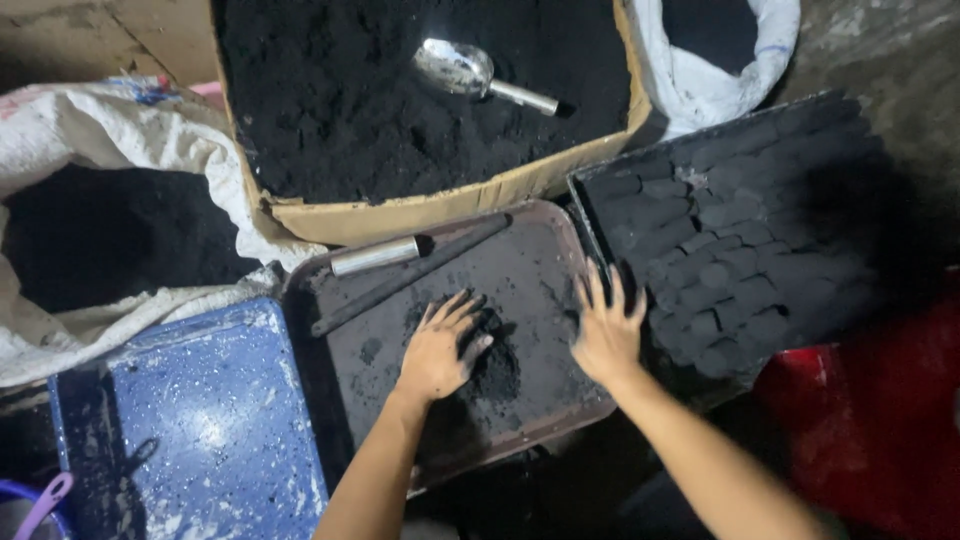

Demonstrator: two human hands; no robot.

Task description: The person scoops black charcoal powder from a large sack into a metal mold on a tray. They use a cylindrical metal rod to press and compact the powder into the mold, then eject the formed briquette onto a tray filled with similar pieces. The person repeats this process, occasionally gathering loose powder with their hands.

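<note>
Left hand (440,350) flat, fingers spread, pressing the black powder pile (490,365) mid-tray (540,240). Right hand (605,335) open, holding nothing, at tray's right edge beside the briquettes (740,260).

Cardboard box (420,212) of black powder with metal scoop (470,72) lies beyond the hands. White sacks (60,140) left. Blue speckled surface (200,420) left, near.

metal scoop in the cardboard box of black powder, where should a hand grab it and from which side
Probably by the bare tubular handle, coming from the right side of the cardboard box. The metal scoop lies on the black powder with its bowl to the upper left and its handle pointing down-right, uncovered and clear of the box wall. The bowl is wide and partly sunk in powder, so it looks harder to close fingers around.
</note>
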